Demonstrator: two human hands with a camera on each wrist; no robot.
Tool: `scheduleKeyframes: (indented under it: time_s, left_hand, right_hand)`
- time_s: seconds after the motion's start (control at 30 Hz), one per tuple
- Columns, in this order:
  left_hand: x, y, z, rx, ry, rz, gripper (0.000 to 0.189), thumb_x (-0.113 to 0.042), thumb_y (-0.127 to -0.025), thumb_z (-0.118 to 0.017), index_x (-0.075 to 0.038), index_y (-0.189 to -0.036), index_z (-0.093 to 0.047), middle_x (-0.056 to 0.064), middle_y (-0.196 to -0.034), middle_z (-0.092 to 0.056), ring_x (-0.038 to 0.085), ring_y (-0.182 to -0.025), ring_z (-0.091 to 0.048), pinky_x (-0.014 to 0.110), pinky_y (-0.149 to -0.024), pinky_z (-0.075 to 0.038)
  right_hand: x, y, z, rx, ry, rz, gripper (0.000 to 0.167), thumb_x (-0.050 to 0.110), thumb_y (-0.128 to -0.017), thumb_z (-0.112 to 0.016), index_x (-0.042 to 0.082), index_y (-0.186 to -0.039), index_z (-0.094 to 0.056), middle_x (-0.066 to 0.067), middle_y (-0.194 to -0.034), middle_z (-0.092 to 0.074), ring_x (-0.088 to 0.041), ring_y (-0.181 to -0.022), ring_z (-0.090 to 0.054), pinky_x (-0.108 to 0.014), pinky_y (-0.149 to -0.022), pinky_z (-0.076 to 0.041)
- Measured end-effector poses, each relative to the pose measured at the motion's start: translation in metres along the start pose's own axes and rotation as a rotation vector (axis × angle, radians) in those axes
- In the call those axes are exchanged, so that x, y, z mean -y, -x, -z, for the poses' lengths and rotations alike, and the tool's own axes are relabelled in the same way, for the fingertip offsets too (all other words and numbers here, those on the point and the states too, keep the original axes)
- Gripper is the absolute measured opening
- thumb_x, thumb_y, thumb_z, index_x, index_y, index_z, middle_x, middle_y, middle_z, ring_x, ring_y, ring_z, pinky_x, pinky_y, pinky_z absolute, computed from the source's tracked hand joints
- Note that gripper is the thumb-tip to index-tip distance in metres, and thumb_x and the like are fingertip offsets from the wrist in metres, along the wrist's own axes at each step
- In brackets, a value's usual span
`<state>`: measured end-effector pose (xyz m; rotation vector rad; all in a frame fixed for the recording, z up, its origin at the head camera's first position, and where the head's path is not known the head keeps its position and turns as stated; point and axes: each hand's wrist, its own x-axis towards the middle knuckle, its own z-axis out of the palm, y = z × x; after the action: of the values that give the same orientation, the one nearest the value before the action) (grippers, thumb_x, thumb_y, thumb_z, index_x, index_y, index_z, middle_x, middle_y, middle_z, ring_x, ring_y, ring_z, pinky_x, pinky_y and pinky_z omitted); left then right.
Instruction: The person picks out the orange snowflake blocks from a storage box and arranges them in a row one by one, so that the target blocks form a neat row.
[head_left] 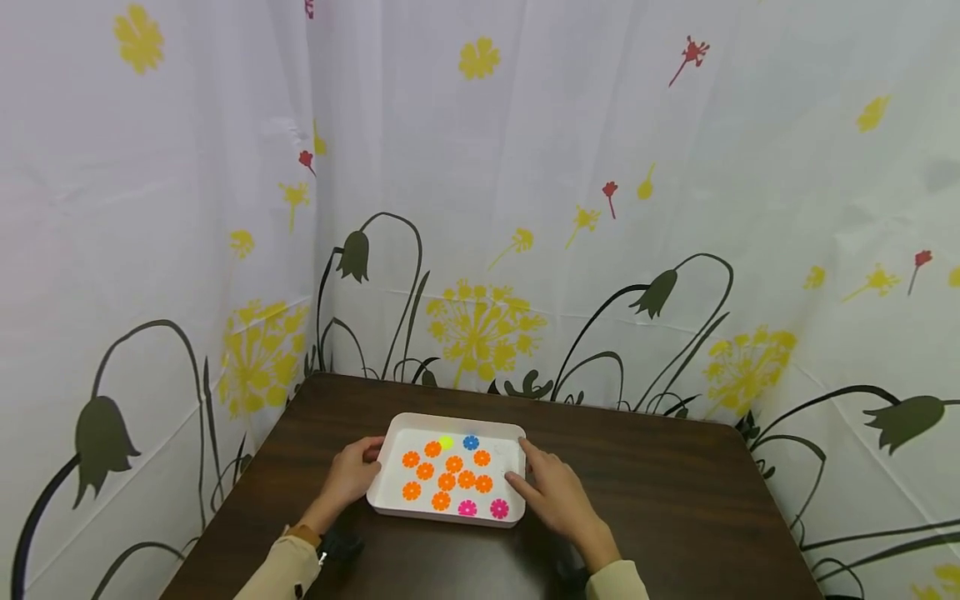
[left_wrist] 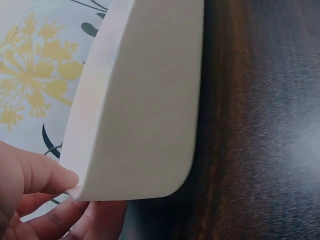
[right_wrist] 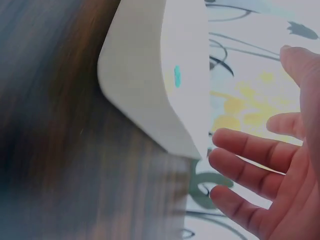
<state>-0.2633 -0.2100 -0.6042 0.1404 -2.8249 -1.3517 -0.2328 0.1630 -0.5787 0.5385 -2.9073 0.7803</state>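
A shallow white tray [head_left: 420, 514] sits on the dark table. Inside it lie several orange flower-shaped discs [head_left: 447, 482], a yellow one [head_left: 446, 442], a blue one [head_left: 471, 442] and two pink ones [head_left: 499, 508]. My left hand [head_left: 351, 472] pinches the tray's left edge; the left wrist view shows the thumb [left_wrist: 62, 179] on the rim and other fingers beneath or behind it. At the tray's right side is my right hand [head_left: 558, 493], fingers extended and spread. In the right wrist view its fingertips [right_wrist: 220, 137] are beside the tray wall [right_wrist: 132, 55]; contact is unclear.
The brown wood-grain table [head_left: 660, 508] extends around the tray. Behind and along the sides hangs a white curtain [head_left: 570, 125] printed with flowers, close to the table's back edge.
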Motion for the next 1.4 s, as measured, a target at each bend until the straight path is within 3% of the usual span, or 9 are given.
scheduleKeyframes:
  time_s: [0.43,0.77,1.03,1.4]
  left_hand:
    - [0.002,-0.001,0.015,0.029,0.012,0.009,0.049,0.004,-0.092,-0.064,0.007,-0.14,-0.062,0.027,-0.116,-0.073,0.032,-0.097,-0.069,0.046,-0.082,-0.062]
    - [-0.001,0.0,0.007,0.079,0.039,0.016,0.052,0.007,-0.092,-0.063,0.009,-0.143,-0.059,0.03,-0.12,-0.071,0.033,-0.099,-0.07,0.047,-0.082,-0.063]
    - [-0.004,-0.001,0.003,0.093,0.061,0.015,0.051,0.009,-0.092,-0.062,0.009,-0.143,-0.059,0.03,-0.121,-0.071,0.034,-0.099,-0.071,0.048,-0.083,-0.063]
    - [-0.002,-0.002,0.004,0.083,0.06,0.003,0.051,0.01,-0.092,-0.061,0.009,-0.143,-0.059,0.032,-0.124,-0.069,0.036,-0.103,-0.071,0.049,-0.085,-0.063]
  right_hand:
    - [0.025,-0.05,-0.021,0.084,0.003,0.066,0.064,0.046,-0.102,-0.067,0.011,-0.154,-0.054,-0.01,-0.122,-0.073,-0.023,-0.104,-0.069,-0.047,-0.09,-0.059]
    - [0.019,-0.062,-0.028,0.162,0.06,0.039,0.064,0.05,-0.102,-0.065,0.012,-0.152,-0.056,-0.01,-0.122,-0.073,-0.021,-0.099,-0.071,-0.048,-0.092,-0.06]
    - [0.016,-0.068,-0.044,0.205,0.112,0.039,0.062,0.05,-0.099,-0.07,0.013,-0.149,-0.06,-0.014,-0.137,-0.068,-0.033,-0.118,-0.068,-0.054,-0.103,-0.055]
    - [0.021,-0.078,-0.049,0.224,0.165,0.037,0.055,0.046,-0.098,-0.073,0.012,-0.141,-0.066,-0.013,-0.125,-0.066,-0.029,-0.105,-0.066,-0.054,-0.1,-0.055]
